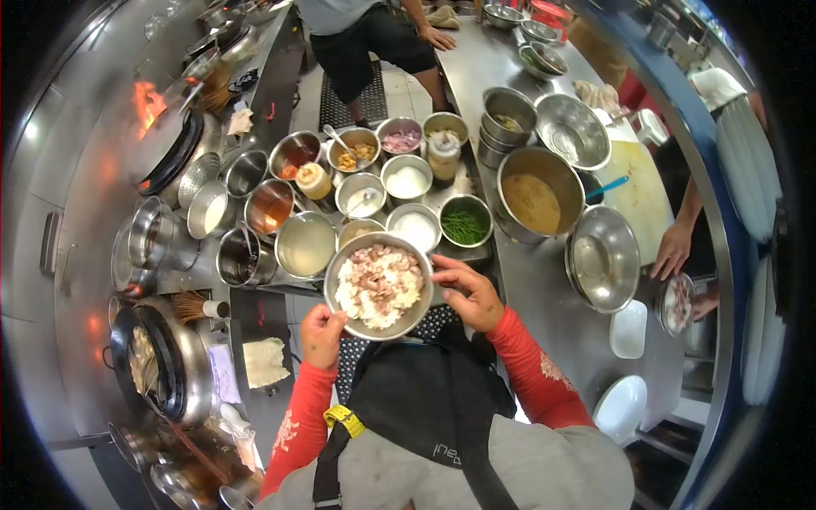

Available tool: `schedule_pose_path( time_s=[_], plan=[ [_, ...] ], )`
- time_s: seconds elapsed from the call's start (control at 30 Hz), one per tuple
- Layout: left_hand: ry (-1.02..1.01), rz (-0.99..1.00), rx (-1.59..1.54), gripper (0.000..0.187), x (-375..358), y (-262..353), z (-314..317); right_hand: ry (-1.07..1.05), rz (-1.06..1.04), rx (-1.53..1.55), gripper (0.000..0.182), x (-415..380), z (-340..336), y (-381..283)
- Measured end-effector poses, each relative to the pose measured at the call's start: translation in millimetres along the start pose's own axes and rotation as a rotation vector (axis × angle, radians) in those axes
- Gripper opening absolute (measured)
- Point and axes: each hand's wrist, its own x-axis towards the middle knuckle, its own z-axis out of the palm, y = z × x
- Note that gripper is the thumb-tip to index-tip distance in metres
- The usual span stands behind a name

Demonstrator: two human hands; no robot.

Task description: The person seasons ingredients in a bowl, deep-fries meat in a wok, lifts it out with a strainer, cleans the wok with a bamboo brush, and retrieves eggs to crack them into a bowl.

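Observation:
A steel bowl [379, 333] filled with a pale, crumbly food mixed with pinkish-brown pieces [380, 286] is held up in front of my body. My left hand [322, 334] grips its lower left rim, thumb at the edge. On the right side, my right hand [469, 291] has its fingers spread, with fingertips at the bowl's rim. Just beyond the bowl stand pots of white powder [416, 228] and chopped green vegetable [465, 223].
Left are woks [149, 361], one burner flaming [150, 106]. Squeeze bottles [443, 155] stand among the seasoning pots. Right, a large soup pot [531, 200] and steel bowls [603, 259] crowd the counter. A person [365, 51] stands ahead; another person's hand [674, 248] is far right.

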Motion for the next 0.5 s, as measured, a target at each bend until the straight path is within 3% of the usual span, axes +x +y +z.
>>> schedule_pose_path(
  time_s=[0.07, 0.17, 0.2, 0.23, 0.33, 0.47, 0.5],
  plan=[
    [0.119, -0.033, 0.035, 0.015, -4, -16, -35, 0.081, 0.173, 0.137, 0.028, 2, 21, 19],
    [0.237, 0.145, 0.216, 0.012, 7, -23, -91, 0.109, 0.038, -0.375, 0.027, 46, 50, 47],
    [0.351, 0.0, 0.043, 0.008, 9, 1, -79, 0.131, 0.189, -0.067, 0.031, 61, 59, 25],
    [0.295, -0.013, -0.003, 0.004, 17, 20, -78, 0.152, -0.185, -0.409, 0.034, 94, 87, 91],
    [0.145, 0.123, -0.079, 0.009, 54, 1, -158, -0.083, 0.002, -0.744, 0.031, 157, 127, 59],
    [0.108, 0.084, -0.012, 0.01, 94, 23, -194, -0.297, 0.096, -0.991, 0.024, 205, 175, 106],
    [0.082, 0.105, -0.015, 0.009, 105, 27, -204, -0.259, 0.123, -0.917, 0.019, 208, 169, 95]
  ],
)
